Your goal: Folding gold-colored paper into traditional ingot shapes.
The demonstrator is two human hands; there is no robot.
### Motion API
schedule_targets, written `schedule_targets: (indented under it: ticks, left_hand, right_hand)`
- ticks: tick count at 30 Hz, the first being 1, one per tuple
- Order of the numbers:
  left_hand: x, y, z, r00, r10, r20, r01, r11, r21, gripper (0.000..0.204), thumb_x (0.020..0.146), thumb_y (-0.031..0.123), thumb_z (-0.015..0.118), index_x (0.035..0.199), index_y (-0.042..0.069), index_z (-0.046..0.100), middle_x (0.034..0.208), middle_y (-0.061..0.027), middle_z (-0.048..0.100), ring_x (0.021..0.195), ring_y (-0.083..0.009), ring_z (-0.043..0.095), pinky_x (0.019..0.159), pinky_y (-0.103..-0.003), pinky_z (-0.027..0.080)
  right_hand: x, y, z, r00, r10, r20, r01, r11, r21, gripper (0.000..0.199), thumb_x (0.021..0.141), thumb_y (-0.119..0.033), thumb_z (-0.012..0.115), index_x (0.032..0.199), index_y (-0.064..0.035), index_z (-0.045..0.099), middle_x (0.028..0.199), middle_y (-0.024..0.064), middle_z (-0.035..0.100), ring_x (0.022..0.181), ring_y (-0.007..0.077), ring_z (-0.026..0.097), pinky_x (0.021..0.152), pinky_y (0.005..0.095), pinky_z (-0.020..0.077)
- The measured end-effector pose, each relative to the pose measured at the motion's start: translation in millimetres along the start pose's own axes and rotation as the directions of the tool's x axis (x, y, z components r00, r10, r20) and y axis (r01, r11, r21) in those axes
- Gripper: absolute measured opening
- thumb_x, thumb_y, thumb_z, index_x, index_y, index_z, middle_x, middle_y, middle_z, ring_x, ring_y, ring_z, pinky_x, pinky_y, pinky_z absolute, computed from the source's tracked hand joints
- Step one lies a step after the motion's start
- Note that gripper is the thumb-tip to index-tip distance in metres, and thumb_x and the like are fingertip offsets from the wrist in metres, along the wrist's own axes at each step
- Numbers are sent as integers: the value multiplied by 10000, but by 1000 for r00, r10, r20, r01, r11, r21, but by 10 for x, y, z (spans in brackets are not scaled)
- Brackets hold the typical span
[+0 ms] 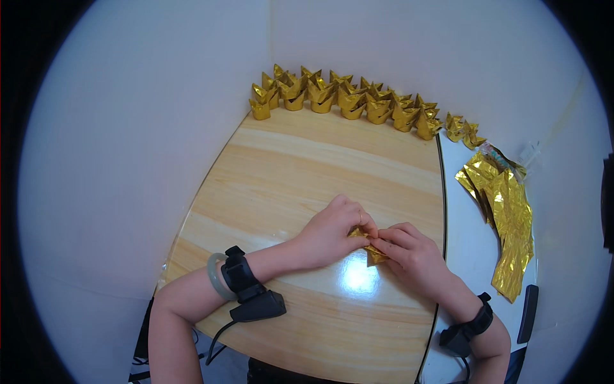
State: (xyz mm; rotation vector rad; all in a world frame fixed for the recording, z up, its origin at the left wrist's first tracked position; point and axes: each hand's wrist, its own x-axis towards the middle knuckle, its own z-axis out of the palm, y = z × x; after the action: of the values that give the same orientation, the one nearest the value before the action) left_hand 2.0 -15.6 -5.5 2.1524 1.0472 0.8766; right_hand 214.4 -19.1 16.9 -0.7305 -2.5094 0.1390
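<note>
A small folded piece of gold foil paper [376,255] is pinched between both hands above the wooden tabletop. My left hand [336,232] grips its left end with thumb and fingers closed. From the other side my right hand [412,256] holds it, fingers bent and pressed together. Only a narrow strip and a lower corner of the foil paper show; the fingers cover the rest. The fingertips of the two hands nearly meet. A strapped black device and a pale bangle sit on my left wrist, and another black device on my right.
Rows of folded gold paper ingots [323,96] stand along the far edge of the wooden table [281,173]. To the right, on a white surface [462,224], lies a fanned stack of gold foil sheets [510,217]. Pale walls close in the left and back.
</note>
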Motion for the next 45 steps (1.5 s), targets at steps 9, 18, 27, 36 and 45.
schedule_targets:
  ticks: [9,18,27,36,45]
  left_hand:
    - [-15,-22,-17,998,-53,34,48,990,129,118,810,161,681,926,140,670,965,2,593,1009,-235,453,920,-349,355]
    - [-34,-22,-118,990,-64,128,47,990,129,160,831,141,641,986,164,671,993,26,586,1050,-229,449,964,-387,304]
    - [-49,-67,-93,995,-36,91,25,992,121,145,829,167,652,974,178,656,984,24,583,1056,-221,450,955,-393,283]
    - [-28,-76,-63,996,-18,85,4,987,158,159,807,171,679,965,178,668,949,40,581,1032,-217,456,929,-392,306]
    - [-26,-114,-62,996,-10,91,-1,993,121,145,796,175,692,941,190,683,972,49,593,1036,-216,461,941,-386,312]
  right_hand:
    - [-32,146,-246,963,-139,232,131,990,49,327,697,-83,706,1023,-85,685,989,22,631,895,198,586,758,297,513]
    - [20,152,-480,907,-177,383,133,981,138,329,747,-176,658,1067,-99,654,1036,33,626,982,219,572,840,367,483]
    - [37,-108,-377,893,-32,448,37,999,-3,442,829,-202,543,1250,-84,477,1147,78,635,1259,252,463,1127,518,212]
    - [40,-90,-358,934,38,355,-88,988,127,279,812,-137,526,1079,-113,603,1029,47,662,1166,216,537,1117,509,232]
    - [8,41,-523,852,287,439,-306,952,-28,433,719,-156,677,1132,-109,555,1035,80,619,931,260,613,841,384,489]
